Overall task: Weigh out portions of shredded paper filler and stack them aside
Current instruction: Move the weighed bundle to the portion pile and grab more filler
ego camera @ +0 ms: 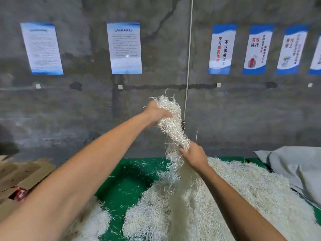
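Filler [217, 197] lies heaped on the green surface [126, 180], nearest us. Above it the right hand [194, 156] grips a hanging hank [172, 129] low; farther up, the left hand [156, 113] clutches its top. Portion-pulling, I'd judge; next, tearing it free for weighing.

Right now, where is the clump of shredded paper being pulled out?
Head view, centre: the clump is stretched between the raised left hand and the lower right hand, above the big pile on the green table.
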A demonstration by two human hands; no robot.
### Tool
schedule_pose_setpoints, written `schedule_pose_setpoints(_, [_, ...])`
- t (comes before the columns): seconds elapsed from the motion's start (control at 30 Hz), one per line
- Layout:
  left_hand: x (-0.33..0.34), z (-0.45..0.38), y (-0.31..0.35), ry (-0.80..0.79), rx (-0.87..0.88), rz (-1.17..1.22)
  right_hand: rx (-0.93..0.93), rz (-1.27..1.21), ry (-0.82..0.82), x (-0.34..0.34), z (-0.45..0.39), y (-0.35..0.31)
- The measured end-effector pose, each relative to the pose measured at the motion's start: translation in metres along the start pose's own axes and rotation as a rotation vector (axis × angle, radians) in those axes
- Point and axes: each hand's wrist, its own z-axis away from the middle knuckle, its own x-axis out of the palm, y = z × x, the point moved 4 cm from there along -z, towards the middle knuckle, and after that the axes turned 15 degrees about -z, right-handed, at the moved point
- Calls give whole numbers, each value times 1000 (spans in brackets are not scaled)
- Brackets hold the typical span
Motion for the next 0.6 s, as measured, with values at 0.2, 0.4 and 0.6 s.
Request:
schedule_pose_setpoints(0.2, [-18,-2,-6,96,-62,271,-129,134,22,8,10,12])
schedule_pose_setpoints(0.4, [-42,-8,4,185,-7,323,-201,273,-128,21,18,28])
schedule_pose_setpoints(0.6, [-77,-11,45,238,174,140,-92,356,-339,32,33,59])
